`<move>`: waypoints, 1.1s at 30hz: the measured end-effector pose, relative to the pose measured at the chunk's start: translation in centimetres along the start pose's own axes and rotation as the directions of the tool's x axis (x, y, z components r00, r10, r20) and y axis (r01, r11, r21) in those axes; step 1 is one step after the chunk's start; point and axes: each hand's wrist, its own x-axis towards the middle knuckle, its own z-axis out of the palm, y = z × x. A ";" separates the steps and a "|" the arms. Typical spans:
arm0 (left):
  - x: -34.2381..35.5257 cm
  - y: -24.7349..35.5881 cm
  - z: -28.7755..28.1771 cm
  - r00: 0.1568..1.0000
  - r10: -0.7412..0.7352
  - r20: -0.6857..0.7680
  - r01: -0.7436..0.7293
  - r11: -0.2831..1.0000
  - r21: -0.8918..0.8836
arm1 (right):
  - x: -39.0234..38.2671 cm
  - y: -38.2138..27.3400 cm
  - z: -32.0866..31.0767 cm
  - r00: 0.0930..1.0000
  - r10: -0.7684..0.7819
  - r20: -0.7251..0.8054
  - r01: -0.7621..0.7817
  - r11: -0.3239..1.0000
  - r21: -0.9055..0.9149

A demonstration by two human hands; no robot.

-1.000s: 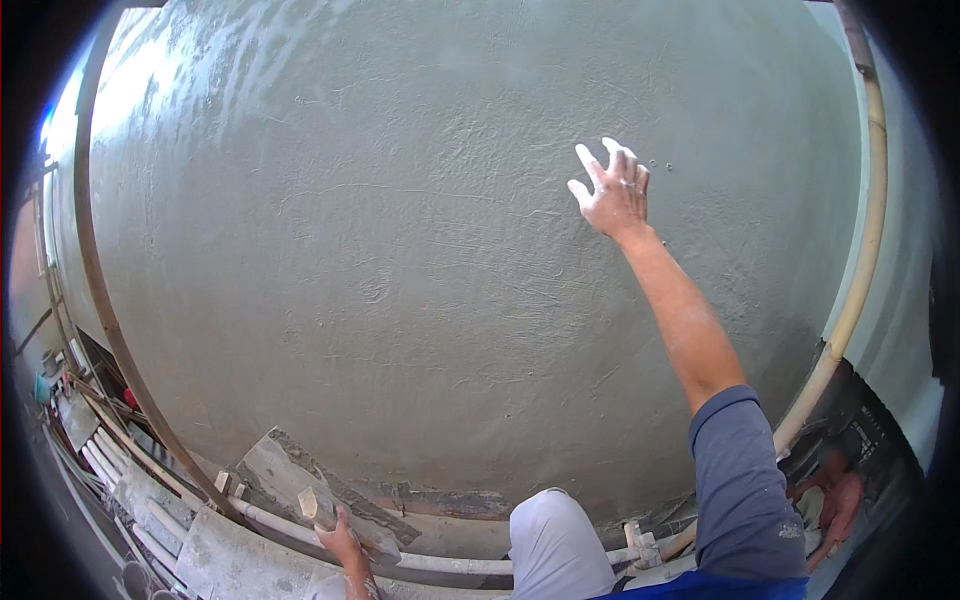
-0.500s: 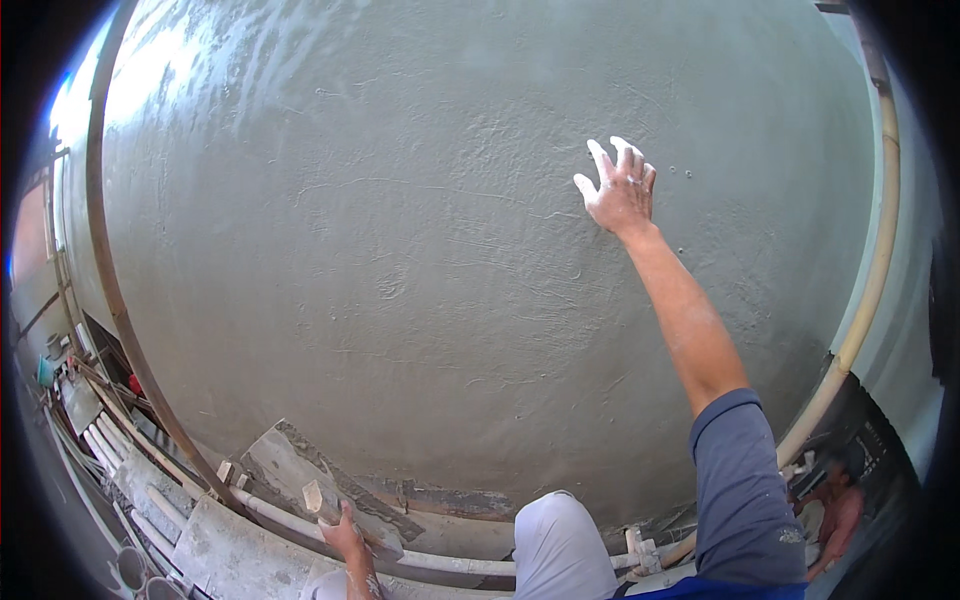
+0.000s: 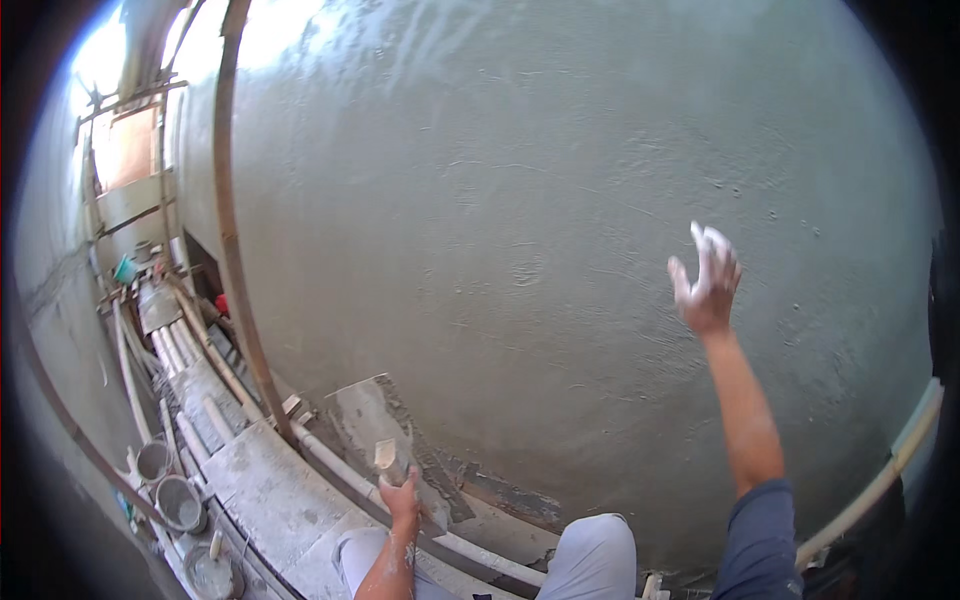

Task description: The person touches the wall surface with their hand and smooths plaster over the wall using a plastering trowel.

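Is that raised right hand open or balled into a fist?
Open: the right hand has its whitish fingers stretched upward, slightly curved, gripping nothing visible.

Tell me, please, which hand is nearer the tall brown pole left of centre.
Left: the left hand, gripping a wooden handle, is right of the pole; the right hand is raised, much farther right.

Right sleeve: short, dark slate blue, plain; hem runs straight around arm near elbow. Right forearm: uncovered below hem, faint pale dusting toward elbow. Right grip: bare; fingers and thumb coated in white residue, coating heaviest toward tips. Left forearm: uncovered, small white splashes below wrist. Left grip: bare; finer surface marks too small to tell. Trousers: pale grey on both legs, cloth smooth over rounded knee.
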 end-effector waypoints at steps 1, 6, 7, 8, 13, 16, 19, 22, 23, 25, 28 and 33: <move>-0.3 1.1 0.1 1.000 -0.018 0.020 0.019 1.000 -0.017 | -1.9 -2.4 -0.2 1.000 0.010 0.020 -0.012 0.997 0.080; -0.2 1.3 -1.5 1.000 0.010 0.017 -0.010 1.000 -0.008 | -13.8 -14.8 0.2 0.965 0.020 0.261 -0.154 0.848 0.506; -0.9 2.4 -1.2 1.000 -0.003 0.030 0.003 1.000 0.001 | -16.4 -16.9 0.1 0.939 0.043 0.341 -0.230 0.816 0.530; -0.9 2.4 -1.1 1.000 0.013 0.009 -0.013 1.000 0.003 | -19.0 -18.9 0.2 0.913 0.066 0.403 -0.296 0.787 0.541; -1.0 1.5 -1.4 1.000 -0.003 0.024 -0.001 0.987 0.158 | -31.6 -25.3 0.2 0.730 0.058 0.681 -0.506 0.716 0.481; -1.4 1.7 -1.7 0.998 -0.033 0.049 0.024 0.984 0.178 | -36.0 -27.8 0.0 0.468 0.024 0.884 -0.654 0.682 0.328; -1.2 2.1 -1.9 0.997 -0.043 0.069 0.031 0.986 0.162 | -35.3 -28.8 1.3 0.529 -0.087 0.844 -0.625 0.633 0.457; -1.0 3.2 -1.2 0.997 -0.035 0.074 0.024 0.989 0.148 | -34.3 -29.1 2.1 0.528 -0.104 0.843 -0.638 0.606 0.475; -0.9 3.6 -1.2 0.995 -0.027 0.091 0.012 0.986 0.164 | -34.4 -29.1 2.5 0.535 -0.075 0.841 -0.643 0.610 0.463; -0.5 3.1 -1.5 0.996 -0.014 0.088 -0.010 0.964 0.266 | -34.2 -29.1 2.7 0.526 -0.045 0.849 -0.651 0.621 0.437; -0.2 2.8 -1.7 0.996 -0.054 0.074 0.027 0.944 0.330 | -33.4 -29.3 2.9 0.524 -0.048 0.851 -0.653 0.619 0.437; 0.2 1.1 -2.3 0.995 -0.010 0.103 -0.019 0.959 0.283 | -33.6 -29.8 3.0 0.522 -0.086 0.849 -0.635 0.624 0.454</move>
